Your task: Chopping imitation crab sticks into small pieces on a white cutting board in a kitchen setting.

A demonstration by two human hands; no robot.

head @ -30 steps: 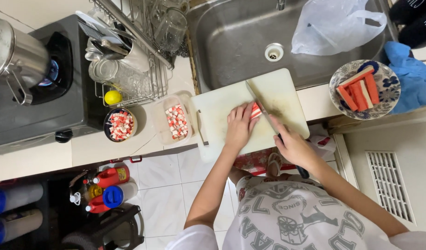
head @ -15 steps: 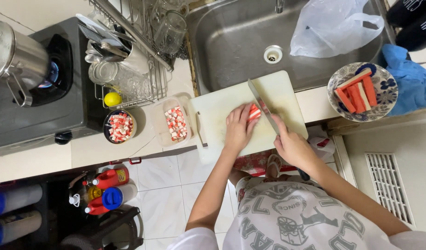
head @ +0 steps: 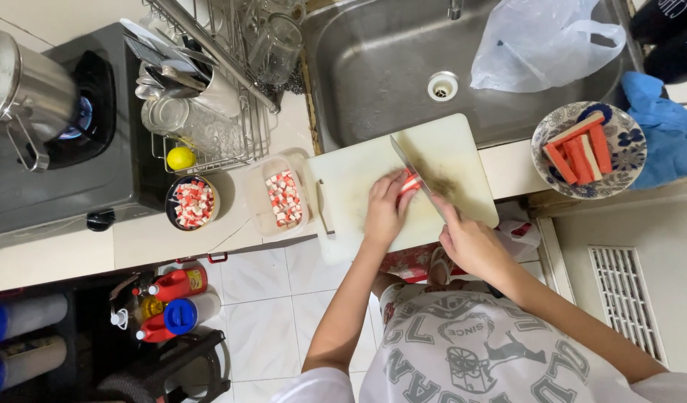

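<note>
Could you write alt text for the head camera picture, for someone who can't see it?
Seen from above, a person's left hand steadies a crab stick on a white cutting board while the right hand cuts it with a knife. A tub and bowl of cut pieces sit left; a plate of whole sticks sits right, beside the sink.

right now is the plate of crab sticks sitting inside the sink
No, the plate with crab sticks rests on the counter to the right of the sink.
</note>
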